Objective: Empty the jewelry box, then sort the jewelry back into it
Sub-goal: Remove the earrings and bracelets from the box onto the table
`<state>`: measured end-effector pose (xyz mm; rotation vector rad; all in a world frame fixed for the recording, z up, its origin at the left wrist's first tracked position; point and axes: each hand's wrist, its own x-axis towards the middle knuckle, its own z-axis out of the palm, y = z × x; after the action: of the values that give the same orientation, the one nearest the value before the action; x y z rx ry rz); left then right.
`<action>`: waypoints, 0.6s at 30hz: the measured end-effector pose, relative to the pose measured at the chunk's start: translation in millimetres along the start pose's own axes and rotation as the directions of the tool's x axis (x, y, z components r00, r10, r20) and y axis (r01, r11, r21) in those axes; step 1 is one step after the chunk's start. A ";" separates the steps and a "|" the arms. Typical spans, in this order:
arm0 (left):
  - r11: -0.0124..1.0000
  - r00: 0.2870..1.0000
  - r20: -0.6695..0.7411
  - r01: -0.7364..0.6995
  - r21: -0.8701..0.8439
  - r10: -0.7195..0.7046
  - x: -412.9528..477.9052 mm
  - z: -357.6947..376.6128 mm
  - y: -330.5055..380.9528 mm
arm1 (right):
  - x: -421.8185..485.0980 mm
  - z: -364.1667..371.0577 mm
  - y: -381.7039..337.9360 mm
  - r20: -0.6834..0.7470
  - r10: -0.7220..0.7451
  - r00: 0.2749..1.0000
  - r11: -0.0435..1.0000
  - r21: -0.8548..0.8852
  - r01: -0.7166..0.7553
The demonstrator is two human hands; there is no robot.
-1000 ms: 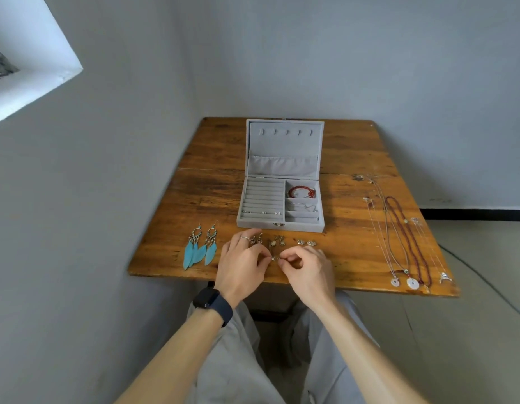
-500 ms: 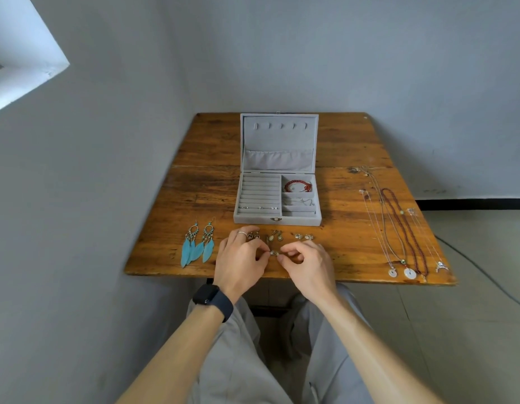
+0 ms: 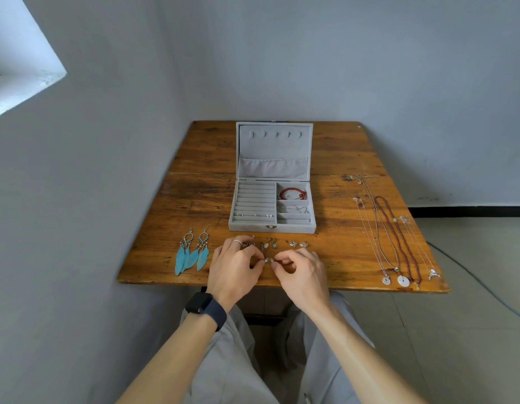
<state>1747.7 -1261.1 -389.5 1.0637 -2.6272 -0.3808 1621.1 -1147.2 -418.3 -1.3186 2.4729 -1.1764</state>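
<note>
An open grey jewelry box [image 3: 253,227] stands mid-table on the wooden table [image 3: 200,199], with its lid [image 3: 275,147] upright at the 12 o'clock side. Its 1 o'clock compartment holds a red bead bracelet [image 3: 293,193], and a few tiny pieces sit in the ring rolls [image 3: 254,214] at 8 o'clock.

At 6 o'clock of the box, near the table's edge, the left hand [image 3: 235,266] and the right hand [image 3: 302,272] meet fingertip to fingertip. Both have thumb and forefinger curled in a narrow pinch on a small earring [image 3: 269,260] that lies low over the wood; I cannot tell whether it touches the wood. The left hand wears a silver ring [image 3: 236,242] and a dark wristwatch [image 3: 205,307].

Just beyond the fingers lie drop earrings [image 3: 271,244] and stud earrings [image 3: 298,244]. A pair of turquoise feather earrings [image 3: 191,252] lies at 8 o'clock of the box. Several necklaces [image 3: 393,237] are stretched out well apart at 3 to 4 o'clock.
</note>
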 end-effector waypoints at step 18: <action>0.998 0.998 -0.046 -0.050 0.049 0.052 3.9 -31.0 -16.5 | -0.5 -21.7 5.3 0.197 -0.113 0.974 0.990 -0.065 0.128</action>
<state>1766.4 -1279.6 -365.9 1.0056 -2.6277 -0.2796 1608.8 -1132.4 -406.9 -1.5432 2.3517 -0.9326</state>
